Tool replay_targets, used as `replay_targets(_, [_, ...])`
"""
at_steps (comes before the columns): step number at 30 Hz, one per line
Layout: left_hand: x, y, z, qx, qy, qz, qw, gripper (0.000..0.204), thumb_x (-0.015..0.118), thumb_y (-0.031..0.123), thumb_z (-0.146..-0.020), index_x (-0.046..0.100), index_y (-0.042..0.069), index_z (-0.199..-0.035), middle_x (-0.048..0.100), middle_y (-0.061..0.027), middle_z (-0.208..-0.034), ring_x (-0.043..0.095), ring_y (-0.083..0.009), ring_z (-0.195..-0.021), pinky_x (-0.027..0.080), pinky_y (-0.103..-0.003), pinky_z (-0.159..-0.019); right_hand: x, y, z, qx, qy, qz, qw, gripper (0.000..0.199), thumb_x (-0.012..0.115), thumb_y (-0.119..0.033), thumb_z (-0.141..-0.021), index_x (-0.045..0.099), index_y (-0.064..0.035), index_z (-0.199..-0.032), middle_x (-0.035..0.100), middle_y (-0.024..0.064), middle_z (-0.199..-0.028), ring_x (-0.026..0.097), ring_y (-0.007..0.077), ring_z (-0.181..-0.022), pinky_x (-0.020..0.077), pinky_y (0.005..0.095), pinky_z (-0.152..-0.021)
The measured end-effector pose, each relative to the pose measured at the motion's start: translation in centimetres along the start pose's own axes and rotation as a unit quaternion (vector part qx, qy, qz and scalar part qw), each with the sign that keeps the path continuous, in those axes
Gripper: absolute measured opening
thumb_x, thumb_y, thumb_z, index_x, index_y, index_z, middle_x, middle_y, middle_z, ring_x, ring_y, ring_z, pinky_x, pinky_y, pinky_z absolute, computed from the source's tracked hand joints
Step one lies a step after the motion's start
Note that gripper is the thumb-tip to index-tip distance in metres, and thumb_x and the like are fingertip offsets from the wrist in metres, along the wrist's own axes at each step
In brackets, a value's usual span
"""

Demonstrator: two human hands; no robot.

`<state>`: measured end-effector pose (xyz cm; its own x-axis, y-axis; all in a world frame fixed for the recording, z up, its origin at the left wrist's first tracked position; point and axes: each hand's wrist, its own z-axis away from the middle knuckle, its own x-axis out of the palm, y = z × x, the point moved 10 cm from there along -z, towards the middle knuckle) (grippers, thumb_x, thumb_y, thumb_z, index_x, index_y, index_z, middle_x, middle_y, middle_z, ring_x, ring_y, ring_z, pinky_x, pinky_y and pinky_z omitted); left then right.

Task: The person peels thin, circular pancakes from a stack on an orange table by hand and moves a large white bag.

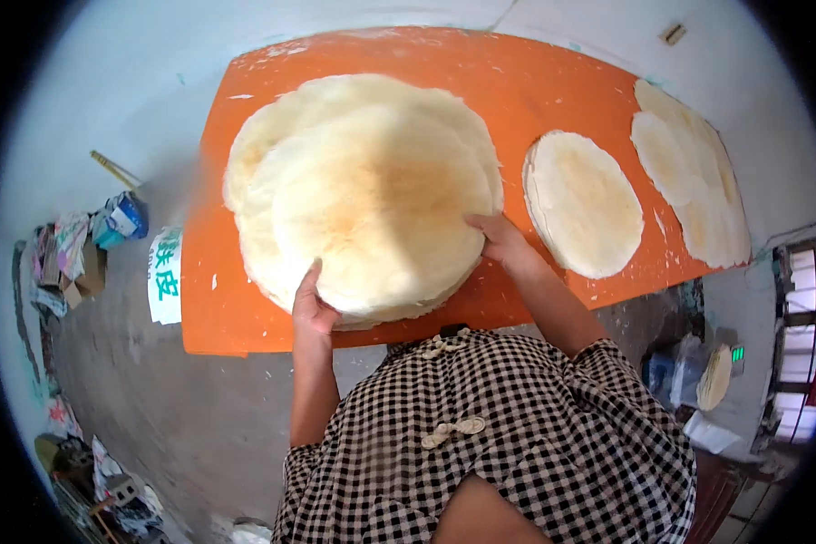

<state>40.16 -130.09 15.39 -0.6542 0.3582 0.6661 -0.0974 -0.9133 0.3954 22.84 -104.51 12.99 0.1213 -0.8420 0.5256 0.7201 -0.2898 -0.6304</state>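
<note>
A large round thin flatbread (335, 222), pale with light brown patches, lies over a broad pile of similar flatbreads (254, 154) on the orange tabletop. My left hand (313, 308) grips its near left edge, the thumb on top and the fingers hidden underneath. At its right edge, my right hand (500, 239) holds on in the same way, thumb above. Whether each hand has one sheet or several, I cannot tell. A shadow falls across the right part of the held flatbread.
The orange table (480, 68) has scattered white crumbs. To the right stands a smaller flatbread stack (585, 204); overlapping flatbreads (694, 181) lie at the far right end. A white paper sign (165, 276) hangs by the left edge. Boxes and bags (77, 258) sit along the left wall.
</note>
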Motion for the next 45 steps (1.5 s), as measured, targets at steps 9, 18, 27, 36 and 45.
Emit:
replay_targets(9, [-3.0, 1.5, -2.3, 0.035, 0.054, -0.076, 0.995, 0.041, 0.058, 0.020, -0.086, 0.048, 0.001, -0.121, 0.054, -0.0154, -0.120, 0.051, -0.0309, -0.111, 0.042, -0.047, -0.094, 3.2, -3.1, 1.5, -0.045, -0.111, 0.007, 0.993, 0.044, 0.056, -0.022, -0.087, 0.046, 0.0004, -0.123, 0.056, 0.0110, -0.114, 0.054, 0.0193, -0.105, 0.0470, 0.0353, -0.086])
replay_targets(18, [11.9, 7.3, 1.7, 0.186, -0.015, -0.175, 0.967, 0.040, 0.056, 0.010, -0.086, 0.044, -0.009, -0.119, 0.056, -0.0184, -0.114, 0.057, -0.0288, -0.101, 0.050, -0.042, -0.086, 3.2, -16.7, 2.1, -0.302, 0.048, 0.259, 0.916, 0.034, 0.056, -0.019, -0.077, 0.061, 0.0011, -0.104, 0.062, 0.0114, -0.094, 0.058, 0.0214, -0.085, 0.0475, 0.0337, -0.076])
replay_targets(27, [25.7, -1.9, -1.4, 0.071, -0.221, -0.159, 0.960, 0.038, 0.059, 0.017, -0.087, 0.048, 0.000, -0.119, 0.055, -0.0118, -0.118, 0.052, -0.0245, -0.108, 0.041, -0.038, -0.095, -3.7, -27.5, 17.9, -0.407, 0.161, 0.147, 0.887, 0.035, 0.057, -0.019, -0.086, 0.053, 0.0005, -0.114, 0.063, 0.0097, -0.100, 0.062, 0.0196, -0.089, 0.0518, 0.0341, -0.078])
replay_targets(36, [14.0, -12.1, -14.4, -0.102, -0.144, -0.323, 0.930, 0.044, 0.055, 0.028, -0.090, 0.047, 0.000, -0.122, 0.053, -0.0115, -0.122, 0.050, -0.0245, -0.110, 0.041, -0.036, -0.092, -20.4, -9.7, 9.9, -0.265, 0.297, 0.060, 0.915, 0.035, 0.056, -0.016, -0.088, 0.048, 0.0001, -0.118, 0.059, 0.0114, -0.107, 0.057, 0.0208, -0.094, 0.0476, 0.0345, -0.082])
replay_targets(45, [14.1, -10.4, -11.7, -0.111, -0.142, -0.361, 0.915, 0.048, 0.057, 0.028, -0.088, 0.045, -0.003, -0.123, 0.052, -0.0139, -0.122, 0.050, -0.0267, -0.111, 0.039, -0.039, -0.096, -18.8, -8.8, 10.0, -0.246, 0.294, 0.039, 0.923, 0.032, 0.057, -0.017, -0.087, 0.050, 0.0022, -0.112, 0.060, 0.0124, -0.105, 0.056, 0.0215, -0.096, 0.0446, 0.0347, -0.083])
